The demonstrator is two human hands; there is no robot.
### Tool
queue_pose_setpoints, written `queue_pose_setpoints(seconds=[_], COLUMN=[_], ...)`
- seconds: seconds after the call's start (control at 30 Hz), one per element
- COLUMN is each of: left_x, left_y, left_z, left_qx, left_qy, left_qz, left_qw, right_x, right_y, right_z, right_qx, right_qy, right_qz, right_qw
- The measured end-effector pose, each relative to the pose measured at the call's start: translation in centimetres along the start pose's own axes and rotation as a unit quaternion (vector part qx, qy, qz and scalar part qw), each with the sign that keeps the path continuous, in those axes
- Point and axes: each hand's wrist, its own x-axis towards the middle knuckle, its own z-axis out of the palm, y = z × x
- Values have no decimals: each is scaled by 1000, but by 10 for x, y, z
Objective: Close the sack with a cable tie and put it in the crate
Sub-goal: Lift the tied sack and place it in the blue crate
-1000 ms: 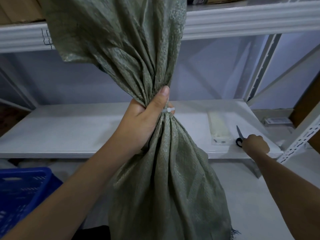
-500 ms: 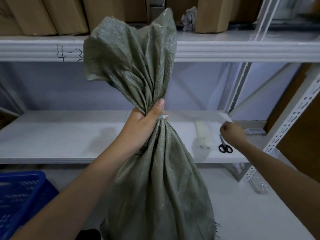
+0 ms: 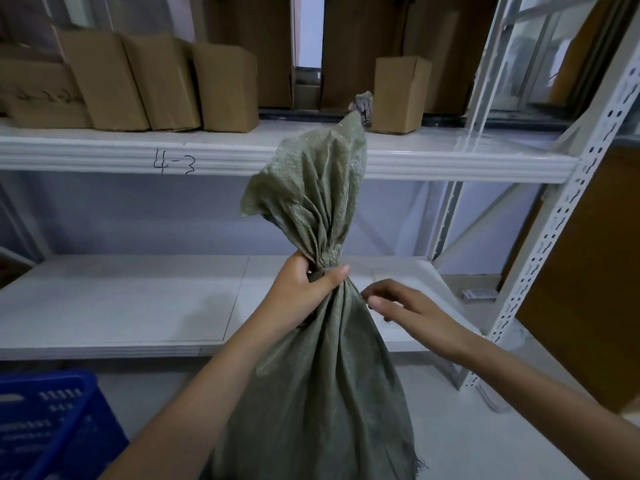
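- Head view, hands: left hand (image 3: 304, 285) is curled tight round the gathered neck of the grey-green woven plastic sack (image 3: 322, 358), thumb laid across the front of the bunch, and holds the sack upright in the air in front of the shelving. Right hand (image 3: 405, 303) hovers just beside the neck with its fingers loosely bent and nothing in them.
- Head view, step: the neck looks cinched, but no cable tie shows, since the left hand covers the place where one would sit. Judging by the firm bunching and the free right hand, the closing step seems finished or all but finished, and the carry to the crate is next.
- Head view, next move: the blue plastic lattice crate (image 3: 52, 420) stands low at the left, well apart from the sack. The sack would have to be swung left and lowered in; its loose, hanging body calls for a second hand under or on the side, so the fabric does not catch on the crate's rim.
- Head view, surface: a white metal shelf board (image 3: 138, 303) lies behind the sack. The upper white shelf (image 3: 104, 154), marked "4-3" on its edge, carries brown cardboard boxes (image 3: 166, 84).
- Head view, room: a perforated white steel upright (image 3: 568, 216) frames the rack at the right, with a pale floor (image 3: 485, 441) below.
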Motion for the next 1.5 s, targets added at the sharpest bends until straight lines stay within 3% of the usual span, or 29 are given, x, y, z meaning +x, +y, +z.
queue_pose_setpoints(seconds=[0.07,0.17,0.37,0.5,0.7,0.8,0.97,1.17,1.27,1.5], left_x=[-2,-5,-3,-1,2,-1,-23,-80,-99,-87], left_y=[2,6,17,28,43,45,38,-1,-12,20], left_z=[1,1,-8,-5,-8,-13,-29,-49,-27,4], left_qx=[7,24,21,52,78,108,133,150,150,165], left_qy=[0,-8,-11,-38,-63,-63,-75,-147,-103,112], left_qz=[-3,14,43,47,42,38,-15,-164,-168,-134], left_qw=[1000,1000,999,997,994,991,988,964,969,971], right_x=[-8,-13,2,13,24,22,7,-3,-2,4], right_y=[-6,-12,-24,-35,-46,-52,-64,-85,-106,-158], right_z=[11,29,47,62,75,76,74,69,62,38], right_qx=[47,118,185,226,238,223,185,194,213,272], right_qy=[-59,-79,26,-34,66,79,88,84,98,137], right_qz=[8,-1,-38,-69,-15,6,6,22,19,-3], right_qw=[997,990,982,971,969,972,979,977,972,952])
